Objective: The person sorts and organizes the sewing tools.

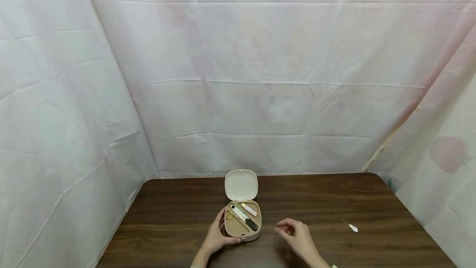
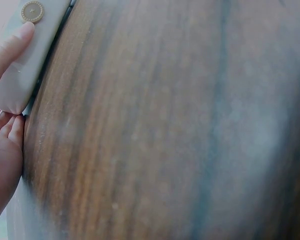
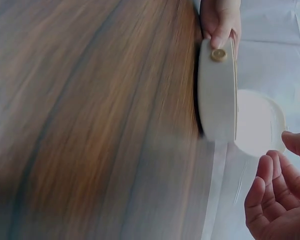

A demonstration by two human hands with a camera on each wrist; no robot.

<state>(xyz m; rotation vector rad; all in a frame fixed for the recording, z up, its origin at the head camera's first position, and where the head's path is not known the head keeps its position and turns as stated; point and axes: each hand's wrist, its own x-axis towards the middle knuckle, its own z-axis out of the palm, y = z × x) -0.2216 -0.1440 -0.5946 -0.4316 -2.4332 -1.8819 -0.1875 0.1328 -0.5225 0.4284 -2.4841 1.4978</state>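
Note:
A small cream box (image 1: 242, 237) stands on the table with its lid (image 1: 241, 185) raised at the back. In its tan tray lie a long white-and-black tool (image 1: 243, 217), a gold ring (image 1: 229, 215) and a small pale piece (image 1: 249, 209) with a yellow end. My left hand (image 1: 215, 235) grips the box from the left, thumb at the front beside the round gold button (image 3: 219, 54). Right of the box, my right hand (image 1: 295, 237) hovers over the table, fingers loosely bent and thumb apart from them; nothing shows between them in the right wrist view.
On the right part of the table (image 1: 178, 218) lies a needle threader (image 1: 353, 228) with a white oval handle and a thin wire. Pale curtains (image 1: 238, 94) hang behind the table and along both sides.

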